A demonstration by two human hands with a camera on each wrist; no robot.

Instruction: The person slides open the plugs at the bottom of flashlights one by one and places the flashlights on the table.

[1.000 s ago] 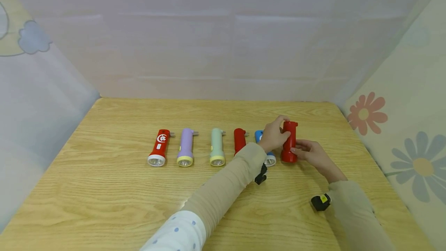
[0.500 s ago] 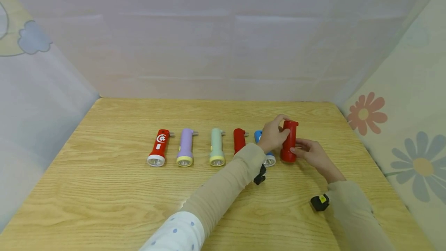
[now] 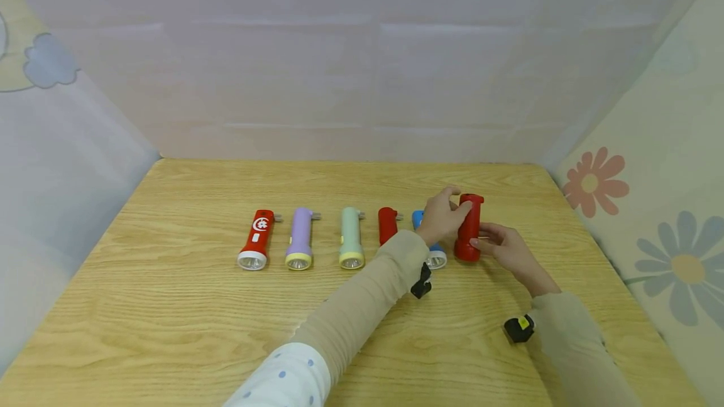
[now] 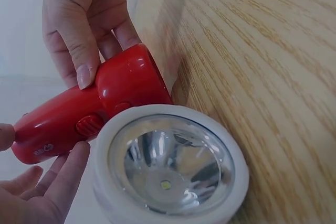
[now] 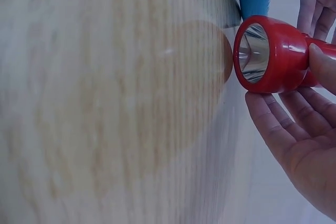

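Observation:
An all-red flashlight (image 3: 468, 231) is at the right end of a row of flashlights, its lamp end toward the person and close to the tabletop. My left hand (image 3: 443, 215) pinches its rear end with thumb and fingers; these fingers (image 4: 68, 182) also show beside the switch. Round the lamp end, my right hand (image 3: 506, 253) grips with its thumb on one side and fingers beneath, as the right wrist view shows. A blue flashlight (image 3: 434, 250) with a white rim lies just left, partly behind my left hand. Whether the red lamp rim touches the table cannot be told.
Farther left on the wooden table (image 3: 186, 306) lie another red flashlight (image 3: 388, 225), a pale green one (image 3: 352, 237), a purple one (image 3: 300, 237) and a red one with a white rim (image 3: 257, 237). A curtain-like backdrop (image 3: 362, 80) surrounds the table.
The held flashlight's rear end has risen slightly, showing more of its end cap. Both hands keep their hold almost in place; the other flashlights stay as they were.

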